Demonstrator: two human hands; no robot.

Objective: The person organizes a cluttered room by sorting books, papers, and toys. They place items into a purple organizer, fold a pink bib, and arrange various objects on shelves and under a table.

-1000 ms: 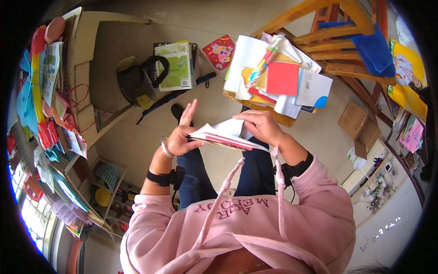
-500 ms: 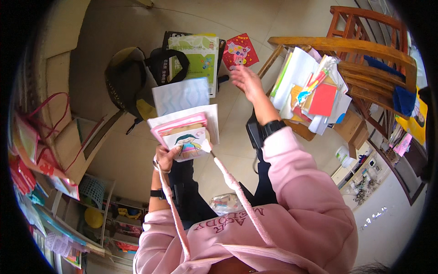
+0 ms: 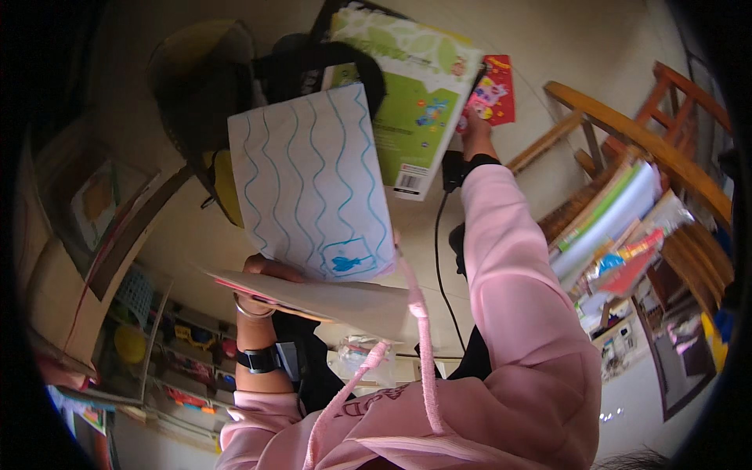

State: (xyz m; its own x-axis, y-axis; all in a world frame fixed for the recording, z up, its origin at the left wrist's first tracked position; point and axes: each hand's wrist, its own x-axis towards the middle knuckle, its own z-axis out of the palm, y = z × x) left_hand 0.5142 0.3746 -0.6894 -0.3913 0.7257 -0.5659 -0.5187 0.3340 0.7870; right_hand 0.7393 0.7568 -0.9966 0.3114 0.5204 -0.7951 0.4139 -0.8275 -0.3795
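Note:
My left hand point(image 3: 266, 283) is closed around a stack of papers and drawings. On the far side of its grip, a white sheet point(image 3: 309, 172) with wavy blue lines and a small blue fish drawing faces up. The other cards point(image 3: 337, 301) in the stack are tilted nearly edge-on to me. Stretched far forward, my right hand point(image 3: 478, 135) pinches the near left part of a red card point(image 3: 501, 98) with a pink cartoon figure; the fingertips are partly hidden. Just left of that hand lies a green and white book point(image 3: 415, 102) on the floor.
A black bag point(image 3: 313, 70) lies beside the book, with a dark and yellow round-edged item point(image 3: 200, 86) to its left. At right stands a wooden chair point(image 3: 650, 133) bearing piled books and papers point(image 3: 611, 227). Shelves point(image 3: 180, 352) with toys and a basket line the left.
My right hand has reached forward to the red card. The stack in my left hand has tipped, and the wavy-line sheet now shows more fully. My view has moved closer to the floor items.

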